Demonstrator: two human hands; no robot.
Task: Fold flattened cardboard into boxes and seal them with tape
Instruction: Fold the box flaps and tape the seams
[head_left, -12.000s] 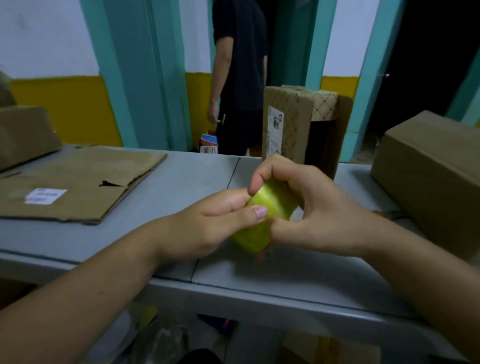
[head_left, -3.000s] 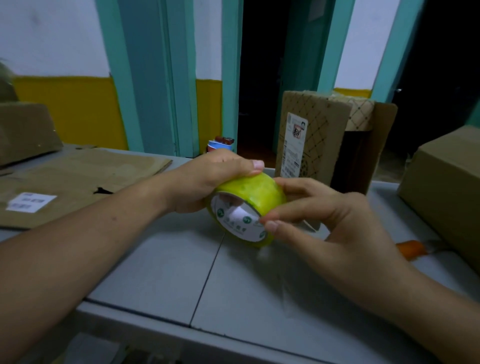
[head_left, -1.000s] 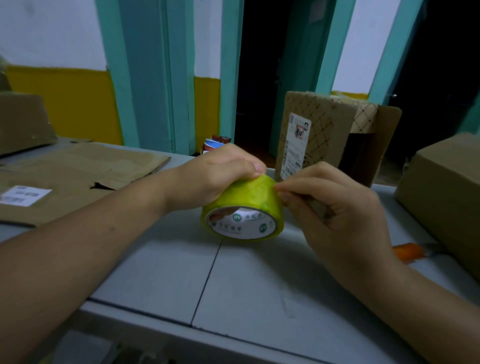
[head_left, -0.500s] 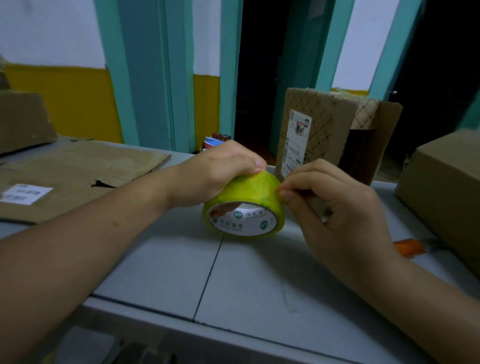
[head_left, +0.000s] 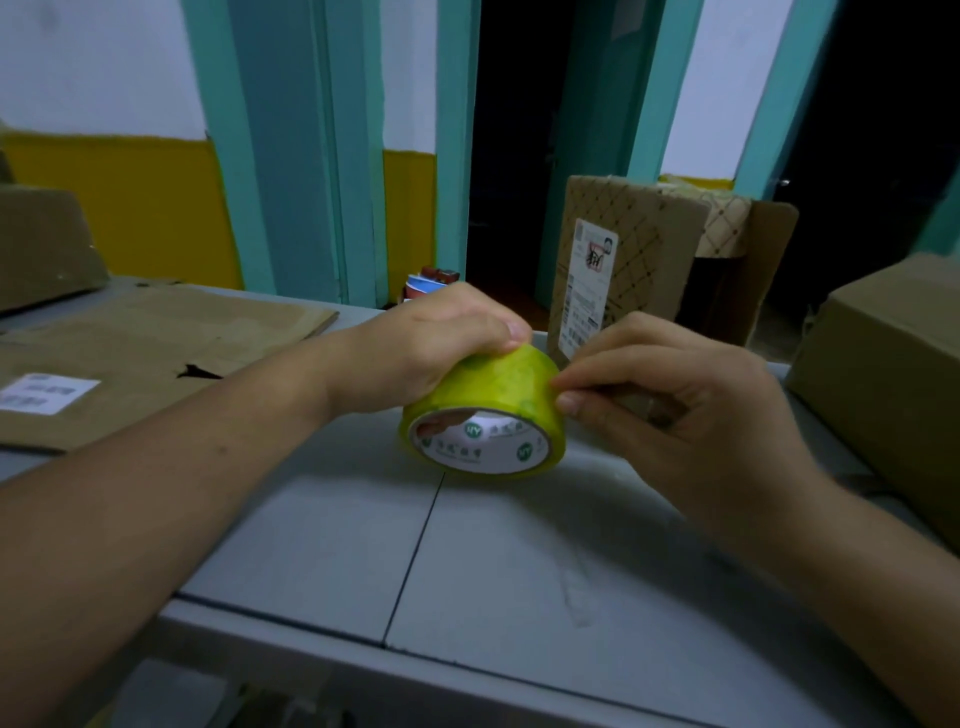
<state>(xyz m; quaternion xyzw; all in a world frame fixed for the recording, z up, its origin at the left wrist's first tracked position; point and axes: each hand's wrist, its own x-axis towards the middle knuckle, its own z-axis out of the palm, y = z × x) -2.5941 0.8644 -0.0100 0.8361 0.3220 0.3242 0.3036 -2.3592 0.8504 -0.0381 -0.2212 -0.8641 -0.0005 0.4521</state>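
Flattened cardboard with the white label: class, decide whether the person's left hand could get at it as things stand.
Probably yes. The flattened cardboard lies on the table beside that arm with nothing between; the left hand only needs to release the tape roll it grips.

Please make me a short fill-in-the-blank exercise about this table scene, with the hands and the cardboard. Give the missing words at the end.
1. The left hand and the right hand both touch the roll of ___.
2. The flattened cardboard lies on the table, to the ___ of the roll.
3. The label on that cardboard is ___ in colour.
Missing words: tape, left, white.
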